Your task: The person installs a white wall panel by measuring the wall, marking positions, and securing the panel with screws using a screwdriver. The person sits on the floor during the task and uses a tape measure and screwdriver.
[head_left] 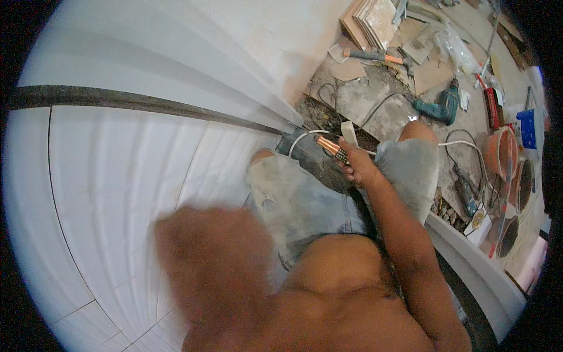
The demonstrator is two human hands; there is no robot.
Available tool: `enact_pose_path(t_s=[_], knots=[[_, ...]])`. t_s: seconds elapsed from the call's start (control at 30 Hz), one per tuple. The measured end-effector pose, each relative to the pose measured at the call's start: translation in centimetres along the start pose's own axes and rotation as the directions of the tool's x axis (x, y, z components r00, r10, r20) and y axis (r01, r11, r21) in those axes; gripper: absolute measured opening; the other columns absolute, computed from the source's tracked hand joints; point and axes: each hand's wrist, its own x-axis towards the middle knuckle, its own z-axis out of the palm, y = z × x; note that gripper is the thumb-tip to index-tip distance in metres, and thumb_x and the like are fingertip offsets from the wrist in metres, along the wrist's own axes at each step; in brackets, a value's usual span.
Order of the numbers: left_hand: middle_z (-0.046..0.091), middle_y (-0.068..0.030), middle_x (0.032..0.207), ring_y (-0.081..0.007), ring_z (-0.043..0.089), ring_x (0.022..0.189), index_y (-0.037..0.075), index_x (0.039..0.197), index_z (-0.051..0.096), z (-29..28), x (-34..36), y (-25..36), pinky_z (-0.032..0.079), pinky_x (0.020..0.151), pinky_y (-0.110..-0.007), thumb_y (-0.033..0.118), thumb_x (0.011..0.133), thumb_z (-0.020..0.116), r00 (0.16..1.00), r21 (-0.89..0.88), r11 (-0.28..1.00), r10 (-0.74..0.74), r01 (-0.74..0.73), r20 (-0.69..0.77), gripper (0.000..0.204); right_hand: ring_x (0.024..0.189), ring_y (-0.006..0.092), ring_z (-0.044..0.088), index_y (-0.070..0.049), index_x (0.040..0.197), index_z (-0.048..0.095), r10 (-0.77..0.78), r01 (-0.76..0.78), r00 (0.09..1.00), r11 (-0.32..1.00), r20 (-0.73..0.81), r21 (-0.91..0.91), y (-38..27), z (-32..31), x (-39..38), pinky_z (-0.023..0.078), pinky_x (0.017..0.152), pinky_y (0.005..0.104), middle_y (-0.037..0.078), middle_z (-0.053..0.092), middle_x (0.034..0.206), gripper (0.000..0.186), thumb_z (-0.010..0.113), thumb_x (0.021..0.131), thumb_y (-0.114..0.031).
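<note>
My right hand (359, 164) is closed around a short copper-coloured cylindrical tool with a black knurled part (332, 148), held low over my lap; its exact kind I cannot make out. A white cable (302, 139) loops close to its tip, and a small off-white block (349, 134) stands just beyond. My left hand (205, 246) is raised near the camera in front of the white tiled surface (123, 152). Motion smears it, so its fingers do not show. A dark strip (146, 104) runs along the gap between the tiles and the pale wall.
Broken floor lies ahead, with a hammer (375, 56), a stack of tiles (372, 23) and a green power drill (440, 107). To the right are a corded tool (466, 190), an orange bucket (500, 154) and a blue container (526, 129). A white ledge (475, 276) runs beside my right arm.
</note>
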Motion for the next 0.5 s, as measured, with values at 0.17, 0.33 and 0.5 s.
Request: enact_pose_path(t_s=[0.17,0.33,0.5], knots=[[0.067,-0.0048,0.078,-0.0204,0.057,0.068,-0.002,0.087,0.069,-2.2,-1.2,-21.7,0.044,0.068,-0.037,0.039,0.098,0.051,0.419,0.126,0.413,-0.766,0.902,-0.488,0.046,0.033,0.0084,0.031,-0.012,0.095,0.058,0.129,-0.132,0.991,0.988,0.047,0.075,-0.6,0.3,-0.1,0.024,0.029,0.0273,0.000,0.050,0.058,0.049,0.056,0.092,-0.061],[0.070,-0.0120,0.107,-0.0066,0.043,0.048,0.000,0.113,0.061,-4.0,-7.9,-38.0,0.036,0.043,-0.025,0.035,0.102,0.049,0.521,-0.602,0.602,-0.786,0.524,-0.333,0.039,0.032,0.0120,0.034,-0.009,0.100,0.055,0.177,-0.182,0.983,0.975,0.045,0.125,-0.8,0.3,0.0,0.030,0.029,0.0309,0.003,0.051,0.056,0.051,0.060,0.090,-0.059],[0.071,-0.0085,0.107,-0.0042,0.034,0.045,0.003,0.113,0.061,-3.6,-8.2,-38.7,0.029,0.038,-0.021,0.034,0.102,0.050,0.492,-0.739,0.566,-0.792,0.365,-0.363,0.034,0.044,0.0143,0.044,-0.004,0.098,0.056,-0.207,0.153,0.958,0.955,-0.200,-0.254,0.0,1.2,-0.3,0.037,0.038,0.0314,0.004,0.053,0.064,0.053,0.059,0.091,-0.056]])
